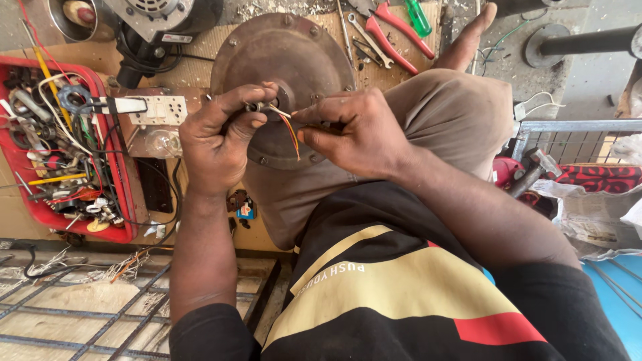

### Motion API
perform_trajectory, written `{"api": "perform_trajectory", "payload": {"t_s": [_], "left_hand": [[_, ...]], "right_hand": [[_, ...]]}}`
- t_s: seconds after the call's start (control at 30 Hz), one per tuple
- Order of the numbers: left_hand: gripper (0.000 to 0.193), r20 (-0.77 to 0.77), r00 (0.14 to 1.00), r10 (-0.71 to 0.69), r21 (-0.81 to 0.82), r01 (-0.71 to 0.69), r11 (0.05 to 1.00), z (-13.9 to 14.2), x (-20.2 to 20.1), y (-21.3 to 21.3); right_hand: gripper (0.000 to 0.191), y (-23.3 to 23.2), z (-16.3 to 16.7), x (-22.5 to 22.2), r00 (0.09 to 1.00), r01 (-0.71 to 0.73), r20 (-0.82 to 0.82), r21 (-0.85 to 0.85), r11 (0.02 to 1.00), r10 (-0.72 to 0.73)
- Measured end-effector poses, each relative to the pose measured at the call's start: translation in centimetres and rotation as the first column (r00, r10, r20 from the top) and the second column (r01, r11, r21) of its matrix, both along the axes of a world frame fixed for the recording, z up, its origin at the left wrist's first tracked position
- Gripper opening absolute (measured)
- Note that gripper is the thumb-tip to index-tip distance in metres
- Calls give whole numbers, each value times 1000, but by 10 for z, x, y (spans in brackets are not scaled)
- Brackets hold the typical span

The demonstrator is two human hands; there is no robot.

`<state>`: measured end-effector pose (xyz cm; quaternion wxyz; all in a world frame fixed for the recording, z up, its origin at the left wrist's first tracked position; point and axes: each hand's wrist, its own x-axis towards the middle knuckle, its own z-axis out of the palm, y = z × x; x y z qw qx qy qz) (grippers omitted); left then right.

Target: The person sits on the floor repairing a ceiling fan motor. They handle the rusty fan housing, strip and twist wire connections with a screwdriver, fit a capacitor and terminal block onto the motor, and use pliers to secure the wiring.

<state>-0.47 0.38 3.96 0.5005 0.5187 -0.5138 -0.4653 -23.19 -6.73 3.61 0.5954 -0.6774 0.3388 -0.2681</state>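
A round brown metal motor housing (284, 57) rests on my lap at the centre. My left hand (217, 140) pinches thin wires (289, 127), orange, red and pale, that come out near the housing's middle. My right hand (351, 130) grips the same wires from the right, fingertips close to the left hand's. Both hands are closed over the wires in front of the housing. My knee in tan trousers (448, 113) lies just behind the right hand.
A red tray (40, 214) of tangled wires and small parts sits at the left. A white switch board (157, 110) and a bulb lie beside it. Red-handled pliers (394, 30) and a green screwdriver (420, 17) lie at the top. A hammer (531, 170) is at the right.
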Motion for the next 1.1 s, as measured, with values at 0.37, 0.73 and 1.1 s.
{"api": "perform_trajectory", "payload": {"t_s": [0.37, 0.73, 1.1], "left_hand": [[25, -89, 991, 102, -2, -102, 995, -13, -4, 5], [29, -26, 999, -37, 27, 38, 999, -5, 3, 0], [26, -111, 994, 16, 21, -14, 1000, -14, 3, 2]], "right_hand": [[15, 41, -5, 19, 875, -70, 209, 947, 314, -438], [23, 25, 0, 15, 990, 83, -95, -198, 977, -104], [15, 33, -6, 24, 902, -149, 206, 974, 173, -380]]}}
